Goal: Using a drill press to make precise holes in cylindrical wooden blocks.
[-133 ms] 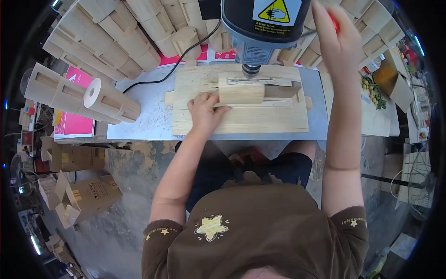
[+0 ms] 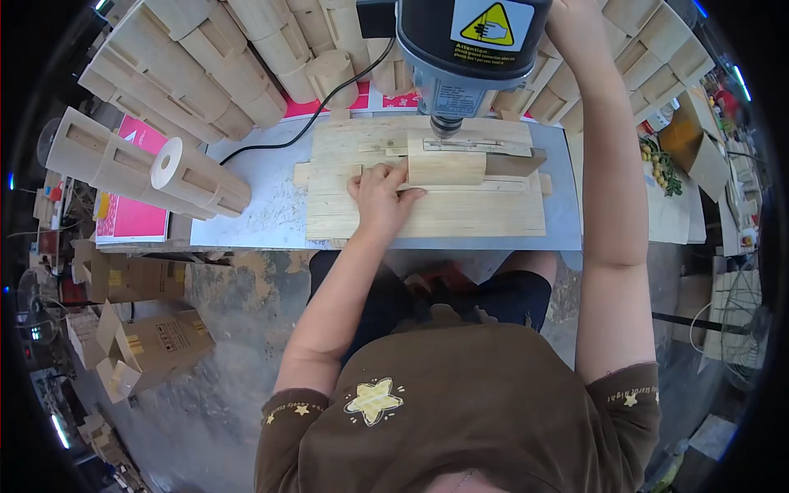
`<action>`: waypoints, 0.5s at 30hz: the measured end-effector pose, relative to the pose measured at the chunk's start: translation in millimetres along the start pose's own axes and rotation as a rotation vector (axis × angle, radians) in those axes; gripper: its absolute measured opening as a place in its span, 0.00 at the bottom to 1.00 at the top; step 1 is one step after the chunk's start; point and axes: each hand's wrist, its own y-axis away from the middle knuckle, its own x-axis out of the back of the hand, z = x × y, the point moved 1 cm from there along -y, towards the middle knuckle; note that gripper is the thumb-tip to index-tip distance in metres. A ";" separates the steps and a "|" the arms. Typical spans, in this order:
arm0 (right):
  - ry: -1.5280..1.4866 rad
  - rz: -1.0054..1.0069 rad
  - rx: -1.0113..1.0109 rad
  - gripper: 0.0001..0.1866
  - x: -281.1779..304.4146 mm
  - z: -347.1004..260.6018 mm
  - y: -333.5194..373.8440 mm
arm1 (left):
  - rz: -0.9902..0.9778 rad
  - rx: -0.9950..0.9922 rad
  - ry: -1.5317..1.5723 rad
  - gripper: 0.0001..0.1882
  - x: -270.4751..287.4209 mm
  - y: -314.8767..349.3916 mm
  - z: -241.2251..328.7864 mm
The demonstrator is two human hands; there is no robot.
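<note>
My left hand [image 2: 385, 197] is at the left end of a pale wooden block [image 2: 448, 168], its bent fingers against that end and the thumb along the near side. The block lies on a flat wooden jig board [image 2: 353, 218], with a grey plate [image 2: 514, 164] standing out at its right. Directly above the far part of the block is the chuck [image 2: 445, 126] of a drill press [image 2: 464, 49]. My right hand [image 2: 575, 29] is raised to the right of the drill press head, closed round its feed handle; the fingertips are partly hidden.
Wooden cylinders with rectangular recesses [image 2: 197, 57] are stacked behind and to both sides. Two more [image 2: 201, 181] lean at the left of the grey table [image 2: 255, 201]. A black cable [image 2: 329, 92] crosses the tabletop. Open cardboard boxes [image 2: 160, 345] stand on the floor at left.
My left hand and the wooden block have shifted to the right under the chuck. My right hand has moved up and away, and its red knob is no longer visible.
</note>
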 end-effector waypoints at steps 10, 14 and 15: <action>-0.199 -0.008 0.123 0.04 28.5 -28.2 102.5 | -0.004 0.016 0.006 0.22 1.6 1.8 -6.0; -0.211 0.078 0.190 0.02 6.9 -13.0 149.0 | 0.000 0.007 0.014 0.21 1.8 0.2 -3.9; -0.227 0.140 0.266 0.02 1.2 -6.9 157.9 | -0.019 0.009 0.012 0.20 2.3 -1.6 -2.7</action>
